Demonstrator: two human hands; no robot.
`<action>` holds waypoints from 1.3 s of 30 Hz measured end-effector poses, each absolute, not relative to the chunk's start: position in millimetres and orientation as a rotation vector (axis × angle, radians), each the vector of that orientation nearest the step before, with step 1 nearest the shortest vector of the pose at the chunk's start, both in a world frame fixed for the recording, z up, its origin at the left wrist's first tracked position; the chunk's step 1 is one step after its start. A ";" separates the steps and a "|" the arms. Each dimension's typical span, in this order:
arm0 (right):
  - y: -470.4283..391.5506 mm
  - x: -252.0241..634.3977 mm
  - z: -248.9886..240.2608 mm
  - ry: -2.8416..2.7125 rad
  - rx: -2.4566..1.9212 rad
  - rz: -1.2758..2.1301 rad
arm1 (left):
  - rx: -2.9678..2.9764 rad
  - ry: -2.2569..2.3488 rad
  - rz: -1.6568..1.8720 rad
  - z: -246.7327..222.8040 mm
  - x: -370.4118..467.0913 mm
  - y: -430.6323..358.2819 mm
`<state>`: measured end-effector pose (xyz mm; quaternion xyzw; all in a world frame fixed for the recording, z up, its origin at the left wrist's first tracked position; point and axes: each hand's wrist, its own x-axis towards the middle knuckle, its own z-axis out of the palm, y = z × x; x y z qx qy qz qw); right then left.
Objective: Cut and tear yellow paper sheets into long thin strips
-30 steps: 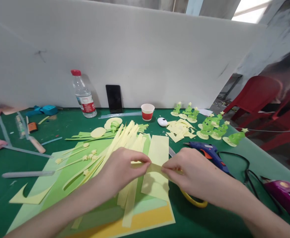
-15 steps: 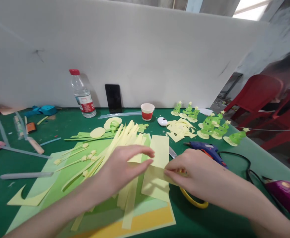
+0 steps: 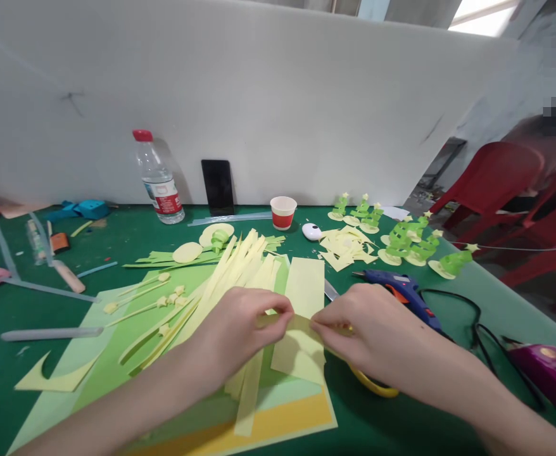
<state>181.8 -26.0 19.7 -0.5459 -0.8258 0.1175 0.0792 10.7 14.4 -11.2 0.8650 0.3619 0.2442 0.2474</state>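
Note:
A pale yellow paper strip is stretched between my two hands, above a pale yellow paper sheet. My left hand pinches one part of it between thumb and forefinger. Close by, my right hand grips the other part with its fingertips. Loose pale yellow strips lie in a heap behind and under my left hand. Below my right hand, scissors with yellow handles rest on the table, partly hidden by that hand. Several thin strips with small paper stars lie to the left.
A blue glue gun and a purple tool with a cord are at the right. Small green paper trees stand behind. Along the back are a bottle, a black phone and a paper cup. A person sits beyond the table.
My left hand has closed its thumb and forefinger, which were apart, onto the paper strip. My right hand has stayed nearly in place with its hold.

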 end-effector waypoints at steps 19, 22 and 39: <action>-4.9 194.0 23.5 -2.242 -1.495 0.842 | 2.309 1.076 0.440 -0.9 3.5 18.4; -1.8 183.7 15.6 -2.066 -1.381 0.932 | 2.433 1.058 0.426 -5.1 6.1 12.8; -5.4 189.6 25.4 -1.989 -1.425 0.891 | 2.366 1.084 0.614 23.7 -9.4 11.6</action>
